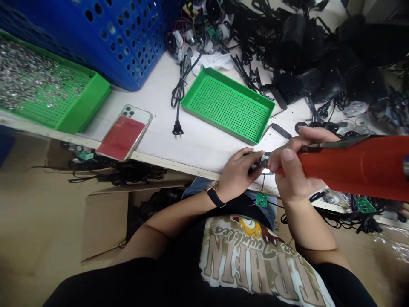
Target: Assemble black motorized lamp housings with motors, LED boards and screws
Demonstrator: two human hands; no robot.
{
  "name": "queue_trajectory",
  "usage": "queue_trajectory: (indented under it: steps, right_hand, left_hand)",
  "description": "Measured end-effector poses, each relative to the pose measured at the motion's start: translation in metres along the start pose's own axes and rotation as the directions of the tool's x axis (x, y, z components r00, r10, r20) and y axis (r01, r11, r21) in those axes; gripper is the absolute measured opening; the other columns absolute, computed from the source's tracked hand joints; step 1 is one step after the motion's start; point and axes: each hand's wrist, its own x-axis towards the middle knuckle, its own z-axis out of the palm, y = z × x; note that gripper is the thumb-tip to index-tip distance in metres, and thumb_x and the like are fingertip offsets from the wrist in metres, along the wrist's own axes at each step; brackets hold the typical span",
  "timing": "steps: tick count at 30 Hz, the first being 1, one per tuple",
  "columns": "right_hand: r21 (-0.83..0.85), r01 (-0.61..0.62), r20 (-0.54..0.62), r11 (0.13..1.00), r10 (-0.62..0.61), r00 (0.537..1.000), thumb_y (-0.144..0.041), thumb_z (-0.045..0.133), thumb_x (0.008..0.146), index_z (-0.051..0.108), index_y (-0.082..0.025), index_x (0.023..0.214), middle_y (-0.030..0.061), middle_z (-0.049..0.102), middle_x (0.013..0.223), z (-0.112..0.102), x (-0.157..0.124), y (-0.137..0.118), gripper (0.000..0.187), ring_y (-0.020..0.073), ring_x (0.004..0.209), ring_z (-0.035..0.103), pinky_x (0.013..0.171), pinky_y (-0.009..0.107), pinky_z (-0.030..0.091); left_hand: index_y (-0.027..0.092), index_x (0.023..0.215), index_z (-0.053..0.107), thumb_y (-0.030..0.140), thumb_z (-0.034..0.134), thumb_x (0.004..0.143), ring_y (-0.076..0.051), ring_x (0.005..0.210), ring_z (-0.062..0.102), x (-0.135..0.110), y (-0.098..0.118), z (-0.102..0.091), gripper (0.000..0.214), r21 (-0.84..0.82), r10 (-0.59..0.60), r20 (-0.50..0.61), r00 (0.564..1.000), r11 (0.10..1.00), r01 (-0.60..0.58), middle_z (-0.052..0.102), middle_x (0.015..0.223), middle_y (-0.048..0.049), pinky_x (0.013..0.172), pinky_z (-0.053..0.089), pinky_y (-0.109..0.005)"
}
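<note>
the left hand (238, 172) is pinching a small dark electronic part (260, 161) between its fingers, just over the edge of a white work table (150, 89), and the right hand (287, 170) is clenching a long orange-red tool (354, 167) with a metal strip along its top. the tool's front end is hidden in the fingers, right beside the part. a thin red wire (262, 184) is hanging from the part down to a small green circuit board (261, 199).

at the far left, a green perforated plastic tray (86, 106) is holding a heap of small silvery metal pieces (28, 72), and it is sitting against a large blue perforated plastic crate (105, 42). a second green perforated plastic tray (223, 123) is sitting mid-table, near a black power cord (177, 111). below the table edge, a brown cardboard box (105, 217) is holding tangled black cables (118, 172).
</note>
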Motion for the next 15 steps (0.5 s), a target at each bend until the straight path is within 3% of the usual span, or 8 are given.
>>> queue_trajectory:
  steps: [4,15]
  right_hand:
    - [0.028,0.05,-0.023,0.998,-0.049,0.999,-0.032,0.07,0.092,0.061,-0.033,0.119,-0.0087,0.053,0.068,0.0033,0.0019,-0.0006,0.028,0.0082,0.042,0.049,0.042,0.026,0.047]
    - [0.011,0.022,-0.008,1.0,-0.022,1.0,-0.032,0.071,0.092,0.063,-0.036,0.117,-0.008,0.052,0.07,0.001,0.0009,-0.0043,0.027,0.0103,0.044,0.051,0.045,0.03,0.046]
  left_hand:
    - [0.019,0.125,0.067,0.021,0.071,0.093,-0.025,0.127,0.064,-0.0004,0.0,-0.0006,0.032,-0.002,-0.02,0.014,1.0,1.0,0.02,0.072,0.125,-0.0105,0.106,0.057,-0.044]
    - [0.02,0.126,0.068,0.022,0.071,0.093,-0.026,0.126,0.064,0.0004,0.0004,-0.0014,0.033,0.001,-0.052,0.045,0.998,0.999,0.052,0.071,0.126,-0.0105,0.104,0.058,-0.043]
